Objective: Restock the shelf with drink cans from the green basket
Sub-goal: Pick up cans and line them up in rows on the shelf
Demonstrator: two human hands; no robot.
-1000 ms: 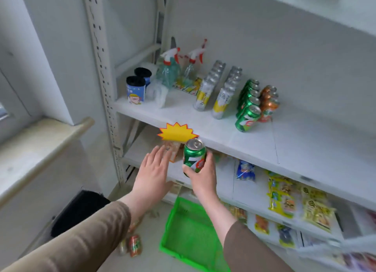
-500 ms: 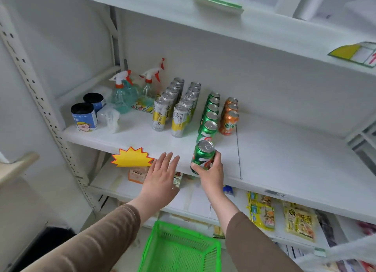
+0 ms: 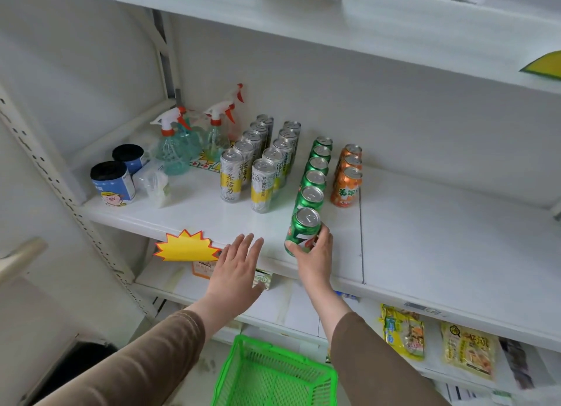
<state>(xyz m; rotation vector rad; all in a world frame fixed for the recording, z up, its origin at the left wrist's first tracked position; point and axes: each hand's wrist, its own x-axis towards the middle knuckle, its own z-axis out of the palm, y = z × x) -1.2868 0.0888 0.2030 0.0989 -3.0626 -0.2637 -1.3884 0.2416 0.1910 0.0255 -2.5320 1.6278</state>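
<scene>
White shelf [image 3: 425,223] against a white wall, right hand [image 3: 314,255] holding a green can [image 3: 302,231] at its front edge, left hand [image 3: 236,272] flat and spread, green basket [image 3: 273,372] cut off below.

1. Left hand [image 3: 235,272] is held flat, palm down, fingers straight and slightly spread, nothing gripped.
2. Right hand [image 3: 312,254] is curled, thumb and fingers wrapped round a held object.
3. Both forearms are extended forward, brown sleeves seen to the wrists.
</scene>
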